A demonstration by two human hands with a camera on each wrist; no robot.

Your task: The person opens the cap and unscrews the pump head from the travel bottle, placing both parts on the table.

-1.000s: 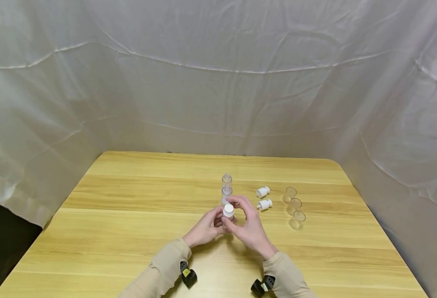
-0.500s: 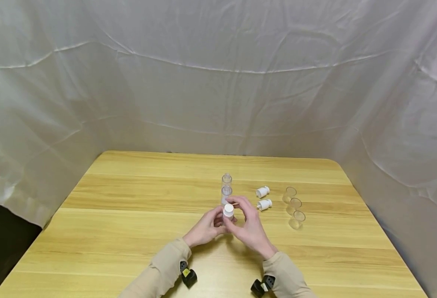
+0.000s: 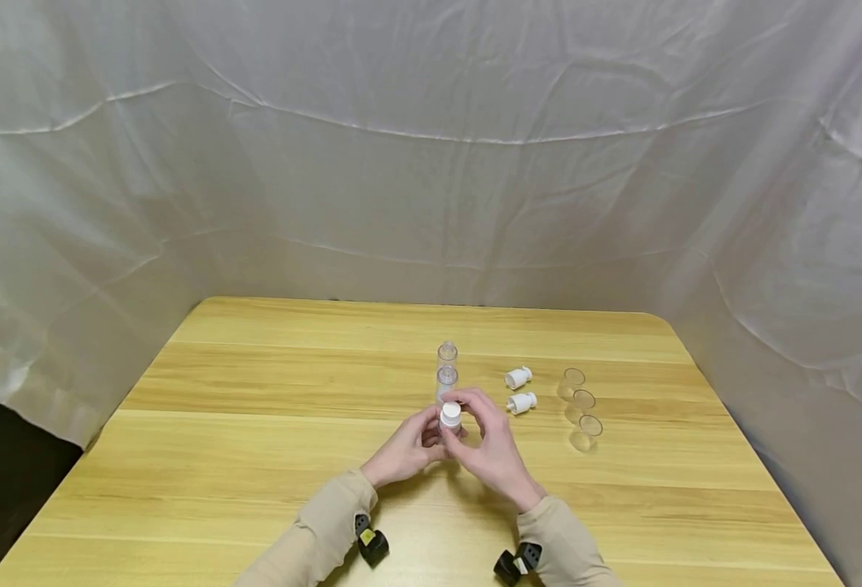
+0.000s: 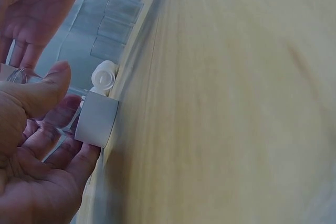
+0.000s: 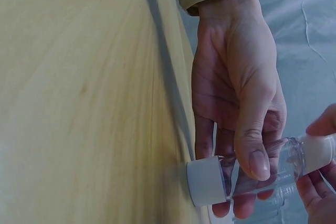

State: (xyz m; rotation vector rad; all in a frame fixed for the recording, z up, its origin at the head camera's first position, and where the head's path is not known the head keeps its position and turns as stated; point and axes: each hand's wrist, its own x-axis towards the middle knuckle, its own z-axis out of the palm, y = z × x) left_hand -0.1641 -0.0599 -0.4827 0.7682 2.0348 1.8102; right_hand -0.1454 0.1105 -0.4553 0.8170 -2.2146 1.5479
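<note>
Both hands are on one small clear bottle (image 5: 286, 170), held upright close over the table in the head view. Its base (image 5: 206, 182) is a plain white cylinder and a white pump top (image 3: 450, 414) sits at its upper end. My left hand (image 3: 404, 448) grips the clear body, thumb on one side and fingers on the other. With thumb and index finger, my right hand (image 3: 495, 448) pinches the white top from the right. In the left wrist view the white base (image 4: 97, 119) shows beyond the left fingers.
Behind the hands two more clear bottles (image 3: 447, 359) stand in line. Two white pump heads (image 3: 522, 403) lie to their right. Farther right, three clear caps (image 3: 586, 434) form a row on the wooden table (image 3: 254, 456). A pale curtain (image 3: 431, 196) encloses the table.
My right fingertips have shifted slightly around the white pump top. The left hand, the bottle and the other parts stay in place.
</note>
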